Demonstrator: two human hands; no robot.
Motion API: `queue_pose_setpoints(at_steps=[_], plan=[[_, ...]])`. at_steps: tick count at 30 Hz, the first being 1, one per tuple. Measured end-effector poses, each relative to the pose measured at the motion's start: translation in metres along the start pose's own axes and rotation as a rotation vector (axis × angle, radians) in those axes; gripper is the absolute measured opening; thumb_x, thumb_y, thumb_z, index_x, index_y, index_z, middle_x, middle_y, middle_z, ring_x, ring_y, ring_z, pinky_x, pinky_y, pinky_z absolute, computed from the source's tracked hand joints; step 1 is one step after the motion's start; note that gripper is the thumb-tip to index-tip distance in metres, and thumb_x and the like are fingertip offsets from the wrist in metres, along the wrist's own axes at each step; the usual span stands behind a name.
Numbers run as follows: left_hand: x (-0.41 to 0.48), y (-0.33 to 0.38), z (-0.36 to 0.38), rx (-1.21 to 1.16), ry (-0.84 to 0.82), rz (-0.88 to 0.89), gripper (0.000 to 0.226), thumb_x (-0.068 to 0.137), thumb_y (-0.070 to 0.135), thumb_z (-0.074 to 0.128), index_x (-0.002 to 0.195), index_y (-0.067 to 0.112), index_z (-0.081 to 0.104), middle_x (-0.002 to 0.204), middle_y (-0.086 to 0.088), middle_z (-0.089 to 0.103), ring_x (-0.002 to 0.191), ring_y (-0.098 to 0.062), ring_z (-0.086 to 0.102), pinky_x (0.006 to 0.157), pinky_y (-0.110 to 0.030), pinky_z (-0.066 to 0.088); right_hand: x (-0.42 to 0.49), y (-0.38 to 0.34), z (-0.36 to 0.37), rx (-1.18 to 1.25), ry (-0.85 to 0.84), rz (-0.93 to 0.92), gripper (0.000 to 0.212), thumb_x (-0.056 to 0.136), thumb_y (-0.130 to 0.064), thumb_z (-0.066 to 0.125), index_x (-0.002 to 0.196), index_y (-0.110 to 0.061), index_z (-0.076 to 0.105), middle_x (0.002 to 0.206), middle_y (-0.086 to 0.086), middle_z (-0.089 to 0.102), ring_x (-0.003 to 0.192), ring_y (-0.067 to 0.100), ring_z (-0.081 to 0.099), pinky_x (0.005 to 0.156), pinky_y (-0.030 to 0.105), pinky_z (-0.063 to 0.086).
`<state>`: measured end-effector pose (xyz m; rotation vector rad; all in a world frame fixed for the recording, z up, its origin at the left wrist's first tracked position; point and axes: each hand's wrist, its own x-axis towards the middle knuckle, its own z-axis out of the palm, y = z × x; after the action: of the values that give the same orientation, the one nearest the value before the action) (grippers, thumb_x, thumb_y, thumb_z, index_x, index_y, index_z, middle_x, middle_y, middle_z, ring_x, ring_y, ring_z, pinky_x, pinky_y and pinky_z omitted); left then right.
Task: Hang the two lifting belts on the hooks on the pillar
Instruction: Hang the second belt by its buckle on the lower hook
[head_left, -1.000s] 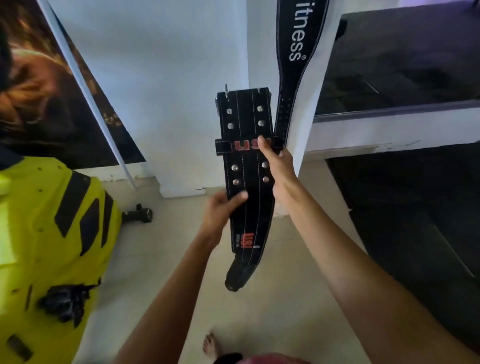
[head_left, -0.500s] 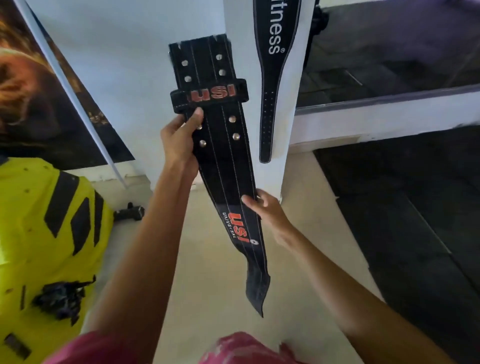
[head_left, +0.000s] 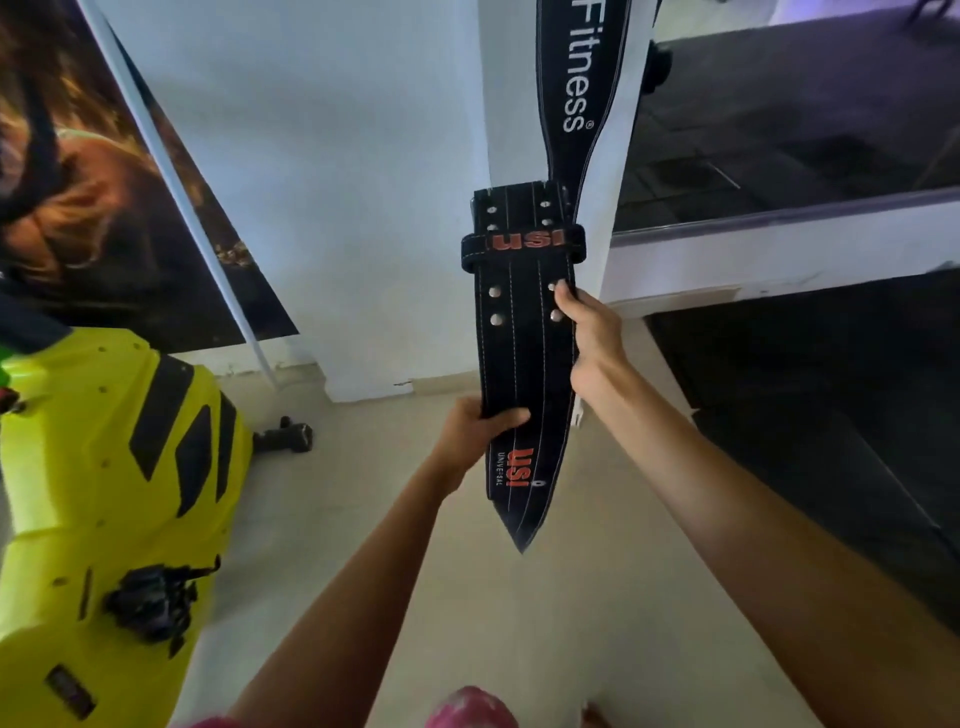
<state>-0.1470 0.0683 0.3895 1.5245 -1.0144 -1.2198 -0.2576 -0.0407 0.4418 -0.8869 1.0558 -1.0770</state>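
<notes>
Hands have swapped places on USI belt (head_left: 524, 374) since half a second ago: left hand (head_left: 475, 431) now pinches low edge at 7 o'clock, right hand (head_left: 589, 338) clasps 3 o'clock edge. Belt upright before pillar (head_left: 514, 104), overlapping hung Fitness belt (head_left: 576, 78).

Both forearms are bare from wrist to elbow, with no sleeve, watch, band or ring showing on the left hand (head_left: 475, 434) or the right hand (head_left: 592, 338). At the frame's six o'clock edge a bit of pink clothing (head_left: 470, 707) with paler blotches shows, probably shorts or the hem of a shirt, though it is too blurred to tell which. Just beside it toward five o'clock, a small part of what looks like a bare foot (head_left: 597, 717) touches the frame's edge.
</notes>
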Motion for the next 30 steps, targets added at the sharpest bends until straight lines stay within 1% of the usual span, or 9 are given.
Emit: queue_pose_setpoints(at_steps=[3, 7, 10, 17, 19, 21, 23, 25, 30], plan=[[0.007, 0.019, -0.013, 0.003, -0.013, 0.048, 0.013, 0.083, 0.008, 0.067, 0.096, 0.012, 0.068, 0.095, -0.002, 0.072, 0.078, -0.005, 0.070, 0.076, -0.024, 0.056, -0.002, -0.005, 0.004, -0.041, -0.036, -0.036, 0.019, 0.085, -0.029, 0.064, 0.066, -0.024, 0.068, 0.073, -0.002, 0.060, 0.111, 0.032, 0.056, 0.110, 0.053, 0.030], [0.011, 0.073, -0.014, -0.192, 0.124, 0.285, 0.011, 0.083, 0.004, 0.065, 0.094, 0.005, 0.069, 0.085, 0.000, 0.074, 0.080, -0.015, 0.072, 0.068, -0.024, 0.056, -0.006, -0.034, 0.015, -0.143, -0.199, -0.135, 0.029, 0.082, -0.040, 0.062, 0.103, -0.020, 0.067, 0.118, 0.007, 0.066, 0.119, 0.027, 0.055, 0.108, 0.052, 0.034], [0.018, 0.114, -0.015, -0.338, 0.183, 0.310, 0.008, 0.087, 0.006, 0.062, 0.091, 0.003, 0.068, 0.083, -0.008, 0.072, 0.074, -0.019, 0.072, 0.065, -0.029, 0.058, -0.018, -0.035, 0.014, -0.168, -0.264, -0.184, 0.035, 0.085, -0.033, 0.062, 0.113, -0.012, 0.061, 0.115, 0.012, 0.067, 0.105, 0.025, 0.064, 0.095, 0.042, 0.050], [0.025, 0.143, -0.028, -0.409, 0.273, 0.233, 0.008, 0.084, 0.011, 0.067, 0.079, 0.004, 0.067, 0.067, -0.004, 0.071, 0.058, -0.016, 0.070, 0.054, -0.030, 0.057, -0.040, 0.039, -0.027, -0.413, -0.272, -0.105, 0.038, 0.081, -0.010, 0.068, 0.115, 0.003, 0.059, 0.115, 0.021, 0.066, 0.100, 0.032, 0.066, 0.090, 0.038, 0.054], [0.024, 0.145, -0.036, -0.429, 0.276, 0.221, 0.009, 0.084, 0.012, 0.067, 0.081, 0.004, 0.067, 0.070, -0.005, 0.071, 0.059, -0.016, 0.070, 0.052, -0.029, 0.056, -0.057, 0.049, -0.038, -0.519, -0.366, -0.007, 0.042, 0.079, -0.014, 0.070, 0.117, 0.001, 0.059, 0.116, 0.016, 0.066, 0.097, 0.024, 0.065, 0.083, 0.021, 0.054], [0.024, 0.146, -0.041, -0.405, 0.245, 0.238, 0.009, 0.086, 0.013, 0.066, 0.084, 0.004, 0.067, 0.073, -0.004, 0.072, 0.061, -0.014, 0.071, 0.052, -0.024, 0.055, -0.061, 0.037, -0.034, -0.504, -0.429, 0.050, 0.049, 0.077, -0.038, 0.066, 0.115, -0.007, 0.060, 0.112, 0.003, 0.066, 0.101, 0.012, 0.065, 0.074, 0.005, 0.049], [0.023, 0.145, -0.039, -0.379, 0.219, 0.261, 0.010, 0.087, 0.013, 0.064, 0.084, 0.004, 0.067, 0.074, -0.003, 0.072, 0.063, -0.013, 0.071, 0.052, -0.022, 0.054, -0.053, 0.007, -0.015, -0.414, -0.405, 0.032, 0.077, 0.071, -0.069, 0.051, 0.127, -0.017, 0.051, 0.134, 0.000, 0.055, 0.124, 0.009, 0.052, 0.103, 0.022, 0.040], [0.022, 0.140, -0.036, -0.364, 0.196, 0.269, 0.010, 0.087, 0.014, 0.064, 0.086, 0.004, 0.068, 0.077, -0.005, 0.072, 0.066, -0.015, 0.072, 0.054, -0.023, 0.055, -0.036, -0.023, 0.005, -0.259, -0.376, -0.035, 0.090, 0.061, -0.082, 0.049, 0.133, -0.027, 0.047, 0.145, -0.001, 0.045, 0.135, 0.019, 0.039, 0.113, 0.045, 0.028], [0.023, 0.117, -0.026, -0.311, 0.170, 0.299, 0.017, 0.086, 0.015, 0.065, 0.098, 0.003, 0.067, 0.089, -0.010, 0.072, 0.078, -0.021, 0.072, 0.066, -0.029, 0.057, -0.006, -0.056, 0.029, -0.060, -0.168, -0.061, 0.055, 0.070, -0.048, 0.071, 0.114, -0.015, 0.066, 0.125, 0.009, 0.063, 0.118, 0.029, 0.056, 0.105, 0.052, 0.039]])
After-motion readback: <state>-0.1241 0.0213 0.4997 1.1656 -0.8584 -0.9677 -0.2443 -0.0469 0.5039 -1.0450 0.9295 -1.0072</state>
